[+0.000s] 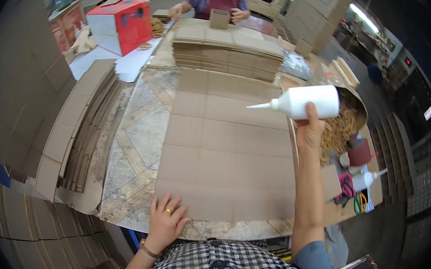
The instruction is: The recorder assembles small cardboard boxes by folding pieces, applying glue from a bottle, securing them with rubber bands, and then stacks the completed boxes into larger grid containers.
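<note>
Your right hand (309, 129) was closed around the back end of a white glue bottle (303, 102), held sideways in the air with its nozzle pointing toward your left, above the flat cardboard sheet (222, 149) on the worktop (138, 137). Your left hand (165, 219) lay open, palm down, pinning the near edge of that sheet. The grip sat far back on the bottle, so a hard squeeze could have swung the tip and strayed the glue off its line. A drip from the tilted nozzle might have landed mid-panel. Only one edge was pinned, so the sheet could have pivoted under pressure. Just beyond your right hand, loose rubber bands (338, 130) in their container could have snagged your wrist on the way down.
</note>
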Demonstrator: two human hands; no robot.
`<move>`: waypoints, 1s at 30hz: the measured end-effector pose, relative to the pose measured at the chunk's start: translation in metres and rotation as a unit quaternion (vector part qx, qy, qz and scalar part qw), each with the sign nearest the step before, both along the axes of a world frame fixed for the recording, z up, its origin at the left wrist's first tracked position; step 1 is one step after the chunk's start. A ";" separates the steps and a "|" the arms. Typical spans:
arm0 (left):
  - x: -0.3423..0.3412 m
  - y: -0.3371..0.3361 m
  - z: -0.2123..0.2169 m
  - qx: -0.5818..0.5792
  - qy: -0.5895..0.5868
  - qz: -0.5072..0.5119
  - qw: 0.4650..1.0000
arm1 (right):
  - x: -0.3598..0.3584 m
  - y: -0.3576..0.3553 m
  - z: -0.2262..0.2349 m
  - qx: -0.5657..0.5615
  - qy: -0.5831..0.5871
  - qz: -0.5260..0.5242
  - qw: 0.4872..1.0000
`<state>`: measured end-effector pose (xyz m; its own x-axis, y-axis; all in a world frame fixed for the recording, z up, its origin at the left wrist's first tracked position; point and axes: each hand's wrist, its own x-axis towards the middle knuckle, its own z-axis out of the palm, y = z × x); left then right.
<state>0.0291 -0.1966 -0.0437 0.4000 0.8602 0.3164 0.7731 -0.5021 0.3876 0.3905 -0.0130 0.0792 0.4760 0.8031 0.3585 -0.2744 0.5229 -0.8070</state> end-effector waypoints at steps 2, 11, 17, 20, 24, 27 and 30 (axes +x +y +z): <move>-0.001 -0.001 -0.001 -0.015 -0.015 0.009 1.000 | -0.027 0.055 -0.011 -0.012 -0.054 0.005 0.998; -0.009 0.000 -0.021 -0.012 0.026 0.011 1.000 | -0.120 0.229 -0.067 0.010 -0.164 0.049 0.985; -0.009 -0.002 -0.028 -0.010 0.062 0.030 0.998 | -0.166 0.277 -0.097 0.033 -0.215 0.067 0.974; -0.009 -0.003 -0.024 -0.028 0.064 0.029 0.997 | -0.177 0.288 -0.103 0.039 -0.226 0.061 0.971; -0.008 -0.003 -0.026 -0.034 0.067 0.026 0.997 | -0.180 0.296 -0.104 0.035 -0.213 0.056 0.975; -0.008 -0.003 -0.026 -0.051 0.061 0.028 0.996 | -0.174 0.297 -0.106 0.026 -0.257 0.043 0.965; -0.007 -0.003 -0.025 -0.067 0.041 0.031 0.996 | -0.173 0.295 -0.103 0.022 -0.230 0.065 0.971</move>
<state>0.0222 -0.1998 -0.0688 0.3639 0.9165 0.1664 0.8331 -0.4001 0.3820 0.2174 0.2819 -0.0242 0.1528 0.8243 0.5451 0.0443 0.5454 -0.8370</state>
